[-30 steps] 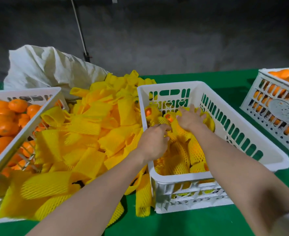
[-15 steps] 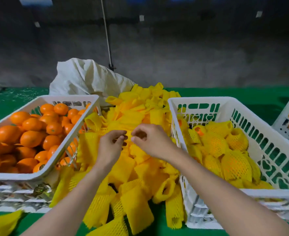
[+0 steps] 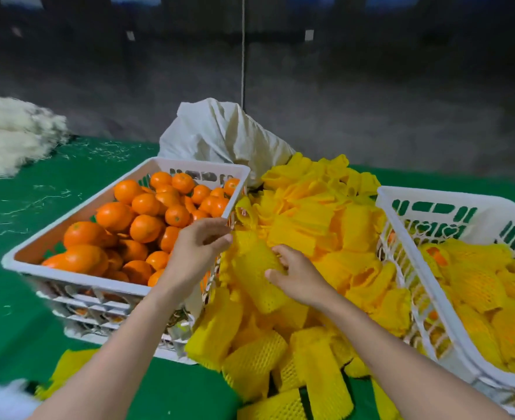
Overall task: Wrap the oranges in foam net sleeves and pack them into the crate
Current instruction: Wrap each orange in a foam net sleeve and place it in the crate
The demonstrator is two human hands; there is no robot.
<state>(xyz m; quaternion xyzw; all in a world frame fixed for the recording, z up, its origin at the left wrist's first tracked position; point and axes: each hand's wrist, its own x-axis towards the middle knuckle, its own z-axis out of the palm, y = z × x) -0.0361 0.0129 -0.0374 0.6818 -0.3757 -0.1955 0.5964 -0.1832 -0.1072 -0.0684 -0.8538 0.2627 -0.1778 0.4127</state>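
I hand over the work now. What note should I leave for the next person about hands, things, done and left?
Left-hand grip pinches the top of one foam sleeve; right-hand grip holds its side. No orange shows in it.
Bare oranges lie in the left crate; the sleeve pile lies between the crates.
Done: wrapped oranges lie in the right crate.
Left: wrap and pack the bare ones.

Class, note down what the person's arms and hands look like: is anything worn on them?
Both forearms are bare to the frame's edge, and no sleeves show. The left hand and right hand wear no gloves. No watch, bracelet or ring is visible.
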